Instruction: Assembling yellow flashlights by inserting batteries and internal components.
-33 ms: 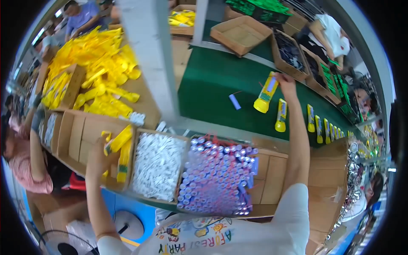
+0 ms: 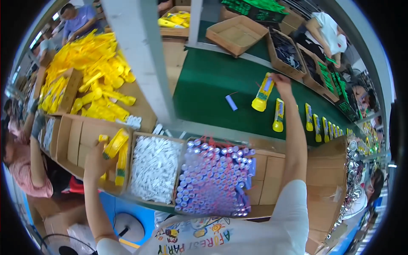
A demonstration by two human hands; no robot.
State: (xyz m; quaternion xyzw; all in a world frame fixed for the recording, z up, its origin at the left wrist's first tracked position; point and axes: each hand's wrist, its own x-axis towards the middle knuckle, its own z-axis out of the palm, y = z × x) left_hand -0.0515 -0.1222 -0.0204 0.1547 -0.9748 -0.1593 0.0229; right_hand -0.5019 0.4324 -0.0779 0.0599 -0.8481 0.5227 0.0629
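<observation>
My left hand (image 2: 97, 159) is in a cardboard box at the left, its fingers closed on a yellow flashlight shell (image 2: 116, 144). Beside it in the box lies another yellow shell (image 2: 121, 165). Stretched out over the green conveyor belt (image 2: 199, 80), my right hand (image 2: 282, 83) pinches the narrow end of a yellow flashlight shell (image 2: 260, 97) with a purple battery in its handle. A loose purple battery (image 2: 231, 103) with a thin red wire lies left of it. Just right stands a similar filled shell (image 2: 278, 115), partly beside my forearm.
Before me are a box of small white parts (image 2: 155, 170) and a box of purple batteries (image 2: 212, 178). Yellow shells (image 2: 93, 55) are heaped far left behind a grey post (image 2: 138, 55). More shells (image 2: 316, 127) line the belt rightward. Co-workers sit left (image 2: 27, 163) and far right (image 2: 327, 36).
The shell in my left hand has tipped and turned a little within the box. My right hand keeps its hold on the other shell. The whole view has shifted slightly.
</observation>
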